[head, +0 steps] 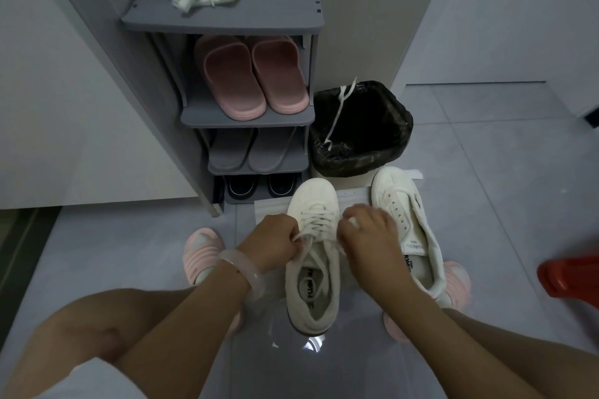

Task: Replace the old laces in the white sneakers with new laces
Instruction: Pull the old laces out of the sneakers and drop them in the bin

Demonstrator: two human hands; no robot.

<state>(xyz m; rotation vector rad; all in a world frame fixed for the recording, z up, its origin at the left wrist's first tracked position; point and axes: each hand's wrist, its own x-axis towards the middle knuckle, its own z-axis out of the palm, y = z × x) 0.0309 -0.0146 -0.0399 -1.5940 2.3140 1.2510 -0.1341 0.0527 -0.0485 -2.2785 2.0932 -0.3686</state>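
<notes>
Crouched over the laced sneaker (pixel 312 256) on the floor, her left hand (pixel 274 241) and right hand (pixel 368 236) each pinch a lace end (pixel 303 236).

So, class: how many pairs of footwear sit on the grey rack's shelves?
3 pairs: pink slippers on the upper shelf, grey slippers below, black shoes at the bottom, partly hidden.

arms: bare, no sleeves | left wrist: pale translucent bangle (pixel 243 272), smooth and rounded | left hand (pixel 275 244), right hand (pixel 368 236): no rings or gloves seen | legs: bare knees, white garment (pixel 94 381) at lower left | feet: pink ribbed slippers (pixel 202 253)
</notes>
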